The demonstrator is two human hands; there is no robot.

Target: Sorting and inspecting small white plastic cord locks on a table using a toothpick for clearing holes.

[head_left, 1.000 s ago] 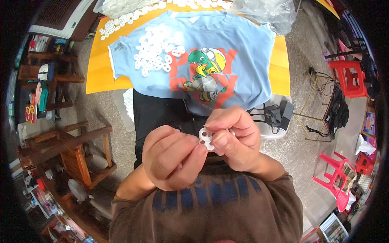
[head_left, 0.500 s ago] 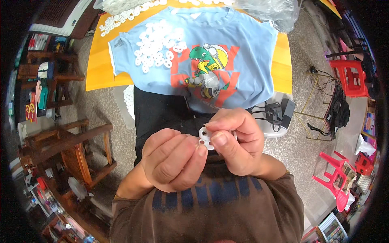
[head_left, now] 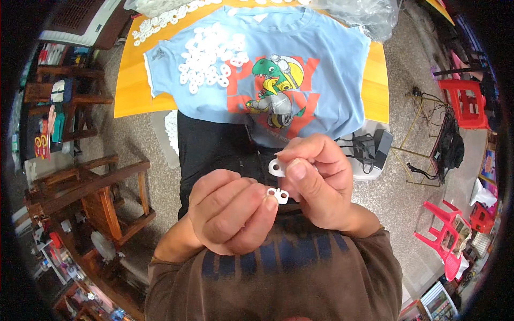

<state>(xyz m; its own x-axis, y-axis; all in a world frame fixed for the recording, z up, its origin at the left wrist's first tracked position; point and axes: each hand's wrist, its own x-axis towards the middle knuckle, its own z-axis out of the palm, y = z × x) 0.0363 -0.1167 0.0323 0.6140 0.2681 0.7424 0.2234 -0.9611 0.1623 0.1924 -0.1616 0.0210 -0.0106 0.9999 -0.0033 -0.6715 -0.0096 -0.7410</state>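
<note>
Above my lap, my left hand (head_left: pixel 232 212) pinches a small white plastic piece with two holes (head_left: pixel 277 196) between thumb and forefinger. Close by on the right, my right hand (head_left: pixel 319 184) pinches another white plastic piece (head_left: pixel 276 167), its rounded end with one hole sticking out past the thumb. A small gap separates the two pieces. Beyond my hands a light blue T-shirt (head_left: pixel 334 80) with a dinosaur print lies spread on the table. A loose pile of similar white plastic pieces (head_left: pixel 206 59) rests on its left part.
The yellow-orange table (head_left: pixel 131 91) carries a row of white pieces (head_left: pixel 155 27) along its far left, and a clear plastic bag (head_left: pixel 369 18) at the far right. Black adapters (head_left: pixel 380 147) with cables lie right of my lap. A wooden chair (head_left: pixel 115 203) stands left, red stools (head_left: pixel 463 104) right.
The two white pieces, together half a second ago, are now apart. My right hand has shifted slightly right and up with its piece; the left has barely moved.
</note>
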